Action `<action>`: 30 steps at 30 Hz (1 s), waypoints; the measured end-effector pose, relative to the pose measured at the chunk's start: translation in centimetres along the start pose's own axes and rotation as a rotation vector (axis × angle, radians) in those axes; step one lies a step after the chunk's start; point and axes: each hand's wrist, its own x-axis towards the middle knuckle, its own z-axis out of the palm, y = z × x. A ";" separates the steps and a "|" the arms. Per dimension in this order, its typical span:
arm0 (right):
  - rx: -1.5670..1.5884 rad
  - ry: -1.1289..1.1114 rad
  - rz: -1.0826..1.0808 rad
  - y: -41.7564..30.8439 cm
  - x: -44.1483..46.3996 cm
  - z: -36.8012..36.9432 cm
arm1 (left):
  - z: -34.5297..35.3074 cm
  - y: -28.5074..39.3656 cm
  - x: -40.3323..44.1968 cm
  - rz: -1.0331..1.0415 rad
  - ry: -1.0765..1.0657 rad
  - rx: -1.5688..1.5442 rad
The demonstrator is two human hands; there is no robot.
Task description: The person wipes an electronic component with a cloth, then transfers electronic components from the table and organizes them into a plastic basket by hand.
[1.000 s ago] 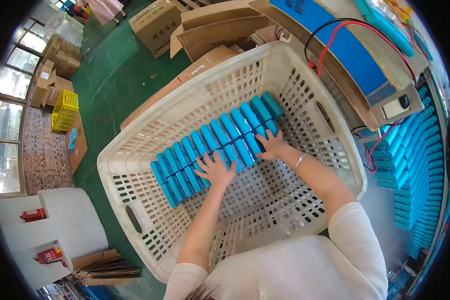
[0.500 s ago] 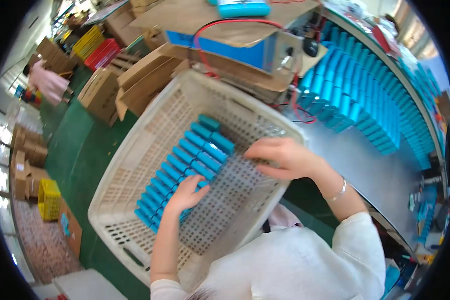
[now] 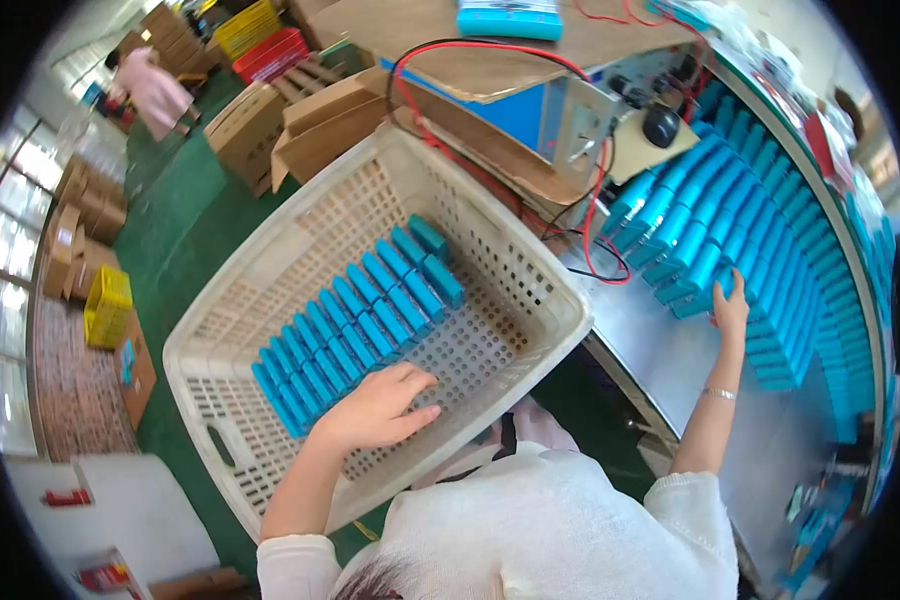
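My left hand [image 3: 378, 408] hovers over the near side of the white plastic basket [image 3: 515, 225]. Its fingers are loosely bent, the thumb is apart, and nothing is in it. Two rows of blue wrapped packs [image 3: 355, 310], which look like battery packs, stand side by side in the basket. On the metal bench, my right hand [image 3: 730, 308] reaches the front edge of a large array of blue packs [image 3: 760, 235]. Thumb and fingers close around the end of one pack there; the fingertips are partly hidden.
Red and black leads [image 3: 602, 235] hang between basket and bench, near a black computer mouse [image 3: 660, 126]. Another blue pack [image 3: 510, 18] lies on the cardboard-topped surface [image 3: 410, 35]. Open cartons [image 3: 330, 125] stand behind the basket. A person in pink [image 3: 155, 90] is far left.
My right hand has moved from above the basket across to the packs on the bench. My left hand has lifted off the packs toward the basket's near side. The view has shifted rightward.
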 end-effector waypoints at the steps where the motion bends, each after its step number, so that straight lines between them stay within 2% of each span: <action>1: -0.029 0.010 -0.077 1.5 1.1 0.3 | 0.4 0.2 -0.4 -0.029 0.023 -0.013; 2: -0.052 0.020 -0.146 3.6 2.6 0.5 | 0.6 0.2 -0.9 -0.054 0.007 -0.058; 3: -0.013 -0.046 -0.075 4.3 3.0 0.1 | 0.7 0.1 -1.6 -0.075 -0.013 -0.100; 6: -0.088 -0.073 -0.111 3.7 0.8 -0.6 | 1.5 -0.2 -3.5 -0.171 0.081 -0.074; 8: 0.017 0.081 -0.088 4.2 -0.4 -0.1 | 2.3 -0.8 -4.7 -0.220 0.119 -0.074; 10: -0.073 0.053 -0.091 3.6 -2.3 -1.8 | 2.6 -1.2 -6.4 -0.275 0.164 -0.067; 12: -0.123 0.159 -0.357 6.0 -2.3 -4.2 | 2.6 -1.5 -7.9 -0.304 0.216 -0.102; 13: -0.104 0.111 -0.302 3.6 -4.5 -6.4 | 2.8 -1.8 -8.4 -0.311 0.224 -0.102; 14: -0.001 0.012 -0.353 0.5 -7.4 -8.7 | 3.2 -2.1 -8.9 -0.344 0.283 -0.065; 16: 0.071 -0.149 -0.815 -7.1 -13.5 -11.5 | 3.8 -2.9 -9.6 -0.372 0.319 -0.014; 18: 0.332 -0.232 -0.986 -11.8 -16.7 -10.8 | 4.4 -3.4 -9.6 -0.440 0.337 0.003; 21: 0.313 -0.575 -1.243 -22.0 -20.7 -6.6 | 4.3 -3.2 -9.6 -0.467 0.262 0.066; 23: 0.135 -0.735 -1.352 -26.6 -22.6 -1.4 | 4.7 -2.9 -9.9 -0.445 0.327 0.029; 24: -0.047 -0.753 -1.408 -27.6 -22.7 2.0 | 4.5 -3.0 -10.2 -0.434 0.387 0.019; 25: -0.285 -0.674 -1.478 -27.8 -22.1 6.1 | 4.4 -3.0 -10.4 -0.440 0.395 0.014; 26: -0.504 -0.753 -1.412 -28.9 -22.5 9.2 | 4.4 -2.9 -10.4 -0.462 0.392 0.071; 30: -1.046 -0.761 -1.382 -28.1 -20.6 21.3 | 4.7 -3.5 -10.7 -0.510 0.435 0.110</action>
